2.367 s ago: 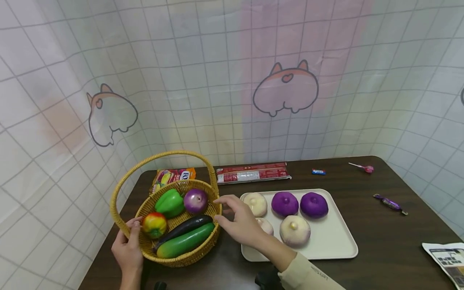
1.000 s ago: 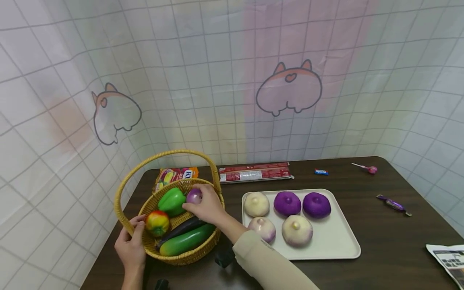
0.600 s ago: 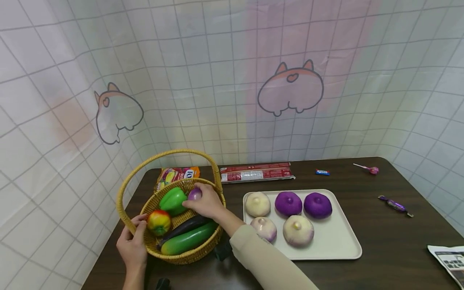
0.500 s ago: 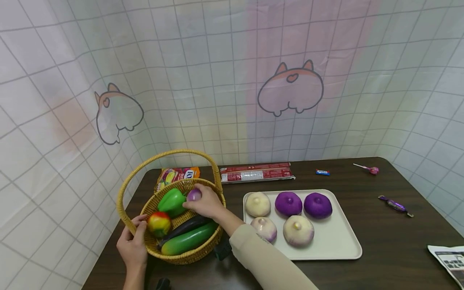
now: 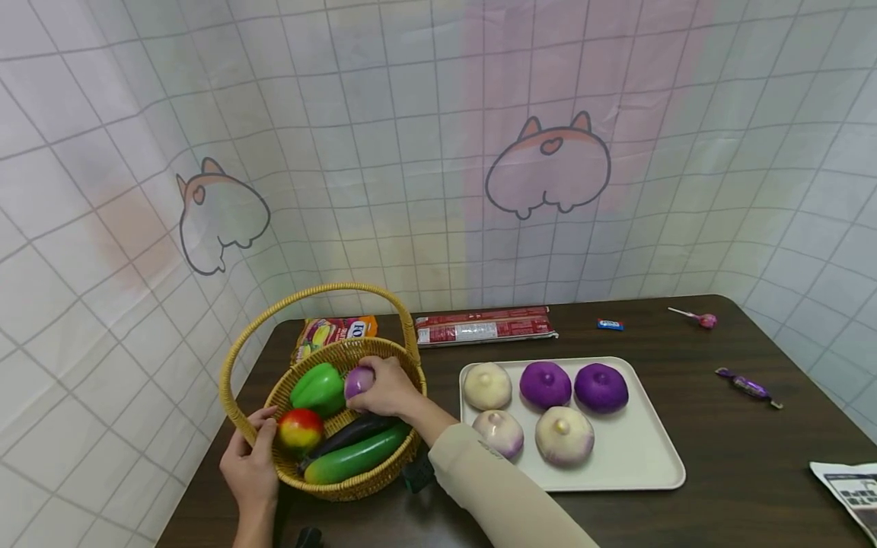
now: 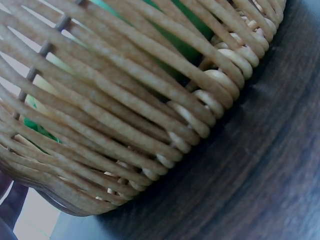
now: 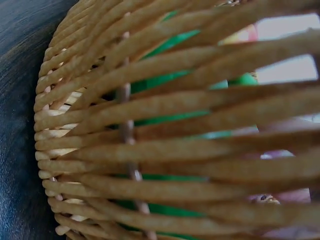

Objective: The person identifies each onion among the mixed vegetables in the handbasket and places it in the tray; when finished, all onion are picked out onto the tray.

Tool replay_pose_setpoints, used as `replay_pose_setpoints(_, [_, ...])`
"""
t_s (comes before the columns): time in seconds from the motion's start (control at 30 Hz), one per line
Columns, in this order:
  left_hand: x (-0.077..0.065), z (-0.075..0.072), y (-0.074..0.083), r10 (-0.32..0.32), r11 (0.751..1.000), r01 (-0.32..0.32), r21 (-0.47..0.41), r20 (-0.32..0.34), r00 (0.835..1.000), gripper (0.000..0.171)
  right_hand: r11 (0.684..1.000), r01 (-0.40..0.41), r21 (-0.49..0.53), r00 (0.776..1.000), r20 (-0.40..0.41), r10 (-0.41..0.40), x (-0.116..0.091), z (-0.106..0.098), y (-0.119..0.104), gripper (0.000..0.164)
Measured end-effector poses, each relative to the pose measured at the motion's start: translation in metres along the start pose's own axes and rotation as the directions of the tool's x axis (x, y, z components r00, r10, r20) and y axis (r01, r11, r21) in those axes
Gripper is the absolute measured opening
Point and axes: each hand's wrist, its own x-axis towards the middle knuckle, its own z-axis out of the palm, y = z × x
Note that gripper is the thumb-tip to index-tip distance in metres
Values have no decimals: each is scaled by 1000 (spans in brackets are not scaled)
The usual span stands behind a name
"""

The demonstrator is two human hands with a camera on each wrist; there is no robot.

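A round yellow wicker basket (image 5: 349, 487) with a tall arched handle stands on the left of the table. My left hand (image 5: 252, 460) grips its left rim near the handle's foot. Reaching over the right rim, my right hand (image 5: 390, 390) holds a shiny purple onion (image 5: 358, 382) between thumb and fingers inside the basket. Left of the onion lies a green bell pepper (image 5: 319, 390), with a red-and-yellow fruit (image 5: 300, 431) below it. A dark long eggplant (image 5: 352, 434) and a green cucumber-like vegetable (image 5: 358, 457) lie along the near side. Both wrist views mostly show basket weave (image 6: 115, 95) (image 7: 165, 115).
Right of the basket, a white tray (image 5: 637, 457) bears several round nubbed pieces, purple and cream. A candy bag (image 5: 332, 335) and a long red package (image 5: 486, 326) lie behind. Farther right are a small blue packet (image 5: 610, 325), a lollipop (image 5: 704, 320), a purple-wrapped candy (image 5: 748, 387) and printed paper (image 5: 849, 491).
My right hand has moved from the right rim into the basket and taken hold of the onion, shifting it slightly left. The pepper and red-and-yellow fruit have turned. My left hand keeps its grip.
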Motion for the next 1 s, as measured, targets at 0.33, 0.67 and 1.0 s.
replay_pose_setpoints(0.33, [-1,1,1,11,1000,-11,-25,0,1000,19,995,-19,-103,1000,3,19,0,5,-1,75])
replay_pose_setpoints(0.67, [-8,7,22,57,995,-55,78,-21,998,18,999,51,15,998,-24,-50,0,-1,-1,84])
replay_pose_setpoints(1.0, [-7,5,22,66,994,-64,91,-28,997,17,975,177,131,984,-7,-177,-22,-18,-3,80])
